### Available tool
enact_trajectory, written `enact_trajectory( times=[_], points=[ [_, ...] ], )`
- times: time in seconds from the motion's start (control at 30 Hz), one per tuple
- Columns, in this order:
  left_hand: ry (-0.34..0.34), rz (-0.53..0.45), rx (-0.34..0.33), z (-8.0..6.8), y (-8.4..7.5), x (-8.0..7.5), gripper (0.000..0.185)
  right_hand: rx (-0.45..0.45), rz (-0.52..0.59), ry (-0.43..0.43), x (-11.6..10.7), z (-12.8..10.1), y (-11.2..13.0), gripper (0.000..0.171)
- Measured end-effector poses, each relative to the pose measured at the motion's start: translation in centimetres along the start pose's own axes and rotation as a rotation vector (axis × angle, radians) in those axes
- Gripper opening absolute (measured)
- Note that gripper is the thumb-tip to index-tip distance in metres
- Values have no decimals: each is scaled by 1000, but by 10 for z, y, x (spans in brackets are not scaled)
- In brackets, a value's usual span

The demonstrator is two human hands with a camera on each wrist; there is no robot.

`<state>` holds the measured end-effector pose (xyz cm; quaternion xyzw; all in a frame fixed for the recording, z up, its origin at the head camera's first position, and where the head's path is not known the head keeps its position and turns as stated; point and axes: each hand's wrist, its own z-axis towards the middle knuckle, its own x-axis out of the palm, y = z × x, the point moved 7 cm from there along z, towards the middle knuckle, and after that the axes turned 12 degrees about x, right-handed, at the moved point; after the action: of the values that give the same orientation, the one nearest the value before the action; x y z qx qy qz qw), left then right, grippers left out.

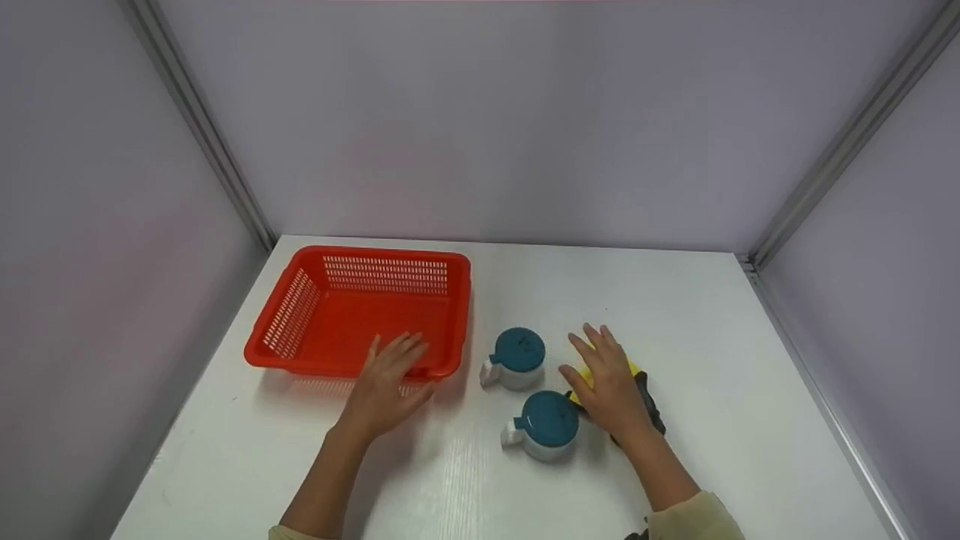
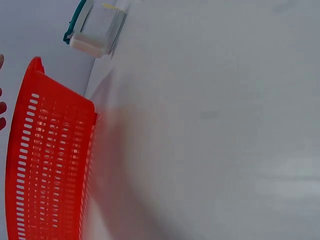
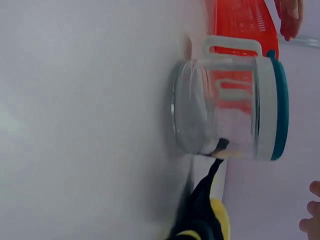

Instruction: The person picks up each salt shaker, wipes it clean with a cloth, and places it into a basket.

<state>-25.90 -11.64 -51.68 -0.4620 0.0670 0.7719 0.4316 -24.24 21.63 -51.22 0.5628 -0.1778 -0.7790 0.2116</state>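
On the white surface (image 1: 712, 315), the right hand (image 1: 609, 386) lies flat and loose on a soft yellow-and-black cloth (image 1: 646, 397), light, floppy, best pinched at an edge, while the left hand (image 1: 390, 382) rests open on the red basket (image 1: 360, 311) rim.

no writing, label, brand, number or sign can be read in any view. the red basket (image 1: 360, 315) bears only rows of slots, the two jars with teal lids (image 1: 520, 349) show plain lids and clear walls, and the yellow and black thing (image 1: 646, 397) under the right hand (image 1: 609, 382) carries no legible mark. the white table (image 1: 712, 337) and the grey walls are plain.
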Motion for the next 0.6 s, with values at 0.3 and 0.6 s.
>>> enact_trajectory(
  times=[0.3, 0.6],
  points=[
    [27, -27, -3, 12, -24, 17, 66, 329, 13, 224, 12, -16, -93, 65],
    [123, -6, -25, 19, -42, 32, 79, 363, -102, 374, 38, -30, -125, 90]
  ],
)
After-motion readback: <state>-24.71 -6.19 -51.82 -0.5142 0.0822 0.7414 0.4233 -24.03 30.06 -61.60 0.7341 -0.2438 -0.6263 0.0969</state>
